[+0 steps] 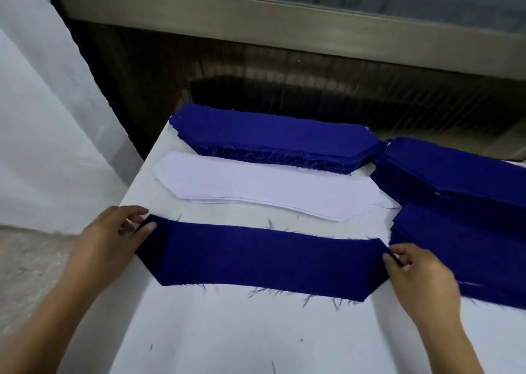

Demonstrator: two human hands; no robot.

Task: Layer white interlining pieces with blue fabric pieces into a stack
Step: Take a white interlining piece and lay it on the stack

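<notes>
We see one white table (227, 342), smooth and matte, running from the near edge to the dark wall under a metal window frame (284, 23). One pale, soft sheet (42, 117) hangs at its left side.

We count three blue fabric stacks. The back stack (273, 138) is thick, long and narrow with angled ends, and its side is ragged with frayed edges. Two more lie at the right: the far right stack (455, 171) and the near right stack (466, 257). Both run out of view at the edge, so we cannot tell their full shape.

There is one white interlining pile (264, 188), thin and flat, with a few sheets showing at its slightly curved near edge. It has the same long shape with angled ends and lies just in front of the back stack.

One blue fabric piece (264, 259) lies flat nearest us, in front of the interlining pile. It is woven, deep blue and elongated, with clipped corners and loose threads along both long edges. We cannot tell whether anything lies beneath it.

There are two bare hands. The left hand (113, 240) pinches the piece's left tip between thumb and fingers, the rest of the fingers loosely extended. The right hand (421, 277) pinches the right tip between thumb and forefinger, its other fingers curled.

A few dark thread scraps (273, 366) lie on the bare tabletop.
</notes>
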